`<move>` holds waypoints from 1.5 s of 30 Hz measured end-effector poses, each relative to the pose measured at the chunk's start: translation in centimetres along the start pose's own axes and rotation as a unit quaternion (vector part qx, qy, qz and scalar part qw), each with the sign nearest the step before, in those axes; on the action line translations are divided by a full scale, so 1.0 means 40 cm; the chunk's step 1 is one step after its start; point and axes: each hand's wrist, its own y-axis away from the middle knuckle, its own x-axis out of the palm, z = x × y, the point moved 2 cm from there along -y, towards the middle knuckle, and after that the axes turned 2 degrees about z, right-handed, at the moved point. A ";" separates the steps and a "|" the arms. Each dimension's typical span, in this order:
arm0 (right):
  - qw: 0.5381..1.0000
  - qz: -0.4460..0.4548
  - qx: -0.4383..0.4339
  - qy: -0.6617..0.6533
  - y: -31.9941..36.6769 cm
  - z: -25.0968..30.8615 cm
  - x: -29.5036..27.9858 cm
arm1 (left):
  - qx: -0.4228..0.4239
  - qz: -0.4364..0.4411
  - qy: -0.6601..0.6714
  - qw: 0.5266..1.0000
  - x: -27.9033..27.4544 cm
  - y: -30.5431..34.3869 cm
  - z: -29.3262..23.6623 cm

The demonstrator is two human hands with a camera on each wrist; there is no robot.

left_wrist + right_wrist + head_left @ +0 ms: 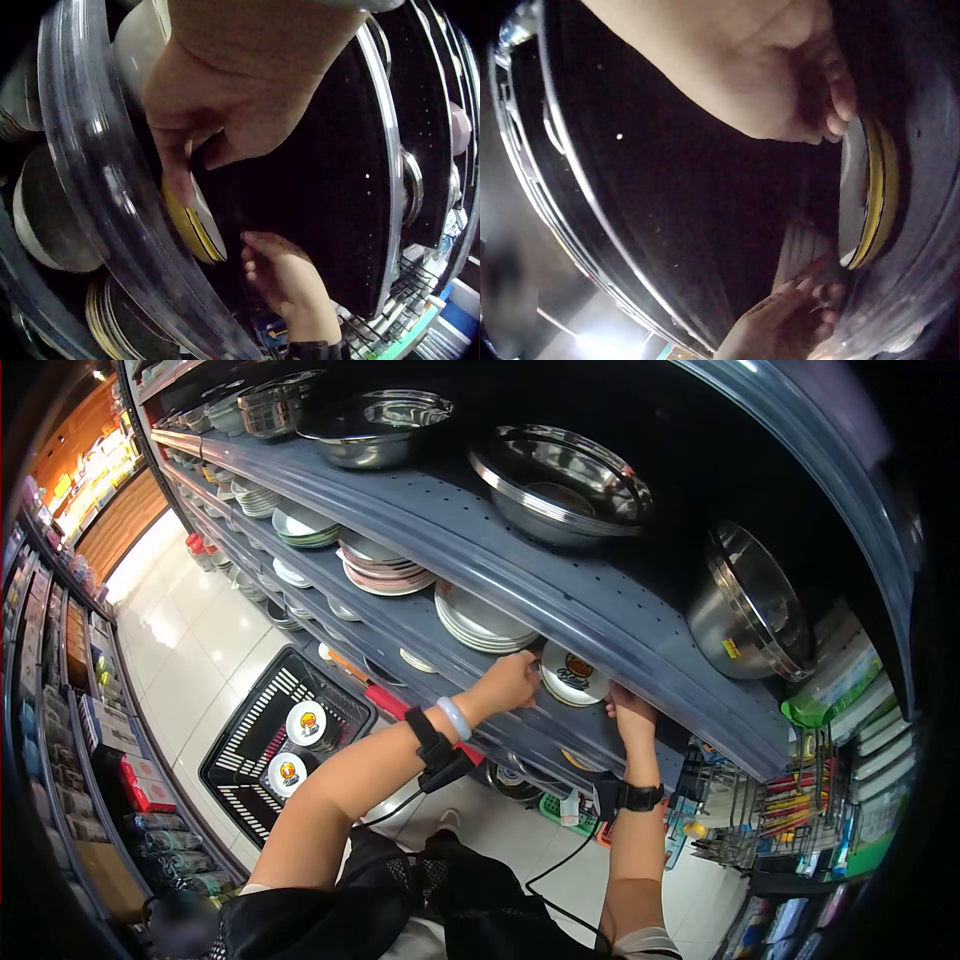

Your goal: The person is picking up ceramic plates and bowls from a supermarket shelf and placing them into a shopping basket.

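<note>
A small stack of white plates with yellow undersides and a cartoon print on top is between both hands on a dark shelf. My left hand pinches its left rim, with the thumb across the yellow side in the left wrist view. At the opposite rim, my right hand has curled fingers, its fingertips right on the plate edge in the right wrist view. Beside the left hand stands a taller stack of white plates.
A black shopping basket at lower left holds printed plates. Steel bowls and a steel pot stand on the shelf above. That shelf's clear front strip runs just over my hands. Wire racks are at right.
</note>
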 end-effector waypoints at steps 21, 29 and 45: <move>0.917 -0.064 -0.250 0.304 -0.147 -0.209 0.002 | 0.036 -0.070 -0.232 0.970 0.022 -0.059 0.025; 0.839 -0.144 -0.358 0.383 -0.087 -0.164 -0.038 | 0.120 -0.084 -0.253 0.956 0.010 0.022 -0.023; 0.925 0.289 -0.221 0.107 0.300 0.195 0.373 | -0.025 -0.150 0.158 0.976 -0.205 0.581 0.196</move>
